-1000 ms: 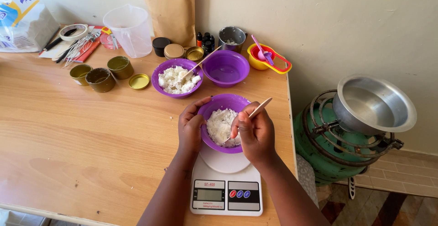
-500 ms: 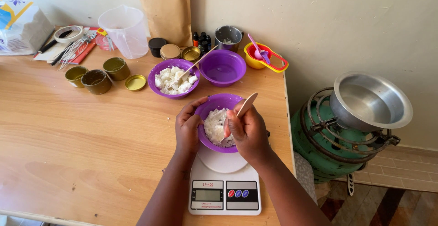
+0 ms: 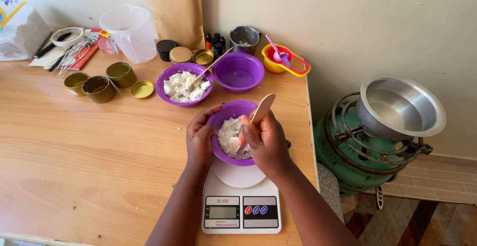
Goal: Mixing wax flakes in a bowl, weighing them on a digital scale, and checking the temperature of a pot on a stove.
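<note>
Sitting mid-frame on the scale (image 3: 241, 211), purple bowl (image 3: 230, 113) holds crumbly white flakes (image 3: 229, 136); left hand (image 3: 198, 139) grips its rim, right hand (image 3: 266, 144) clamps a wooden stick (image 3: 262, 109).

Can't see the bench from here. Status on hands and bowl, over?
Left hand grips the bowl rim. Right hand holds a stick in the white flakes. Bowl tilted over the scale. Nothing in the way.

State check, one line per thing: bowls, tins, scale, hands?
Near purple bowl: on scale, holds white flakes.
Second bowl: holds white chunks.
Third bowl: empty.
Gold tins: lids off.
Scale: display unreadable.
Left hand: gripping near bowl.
Right hand: holding wooden stick.
</note>
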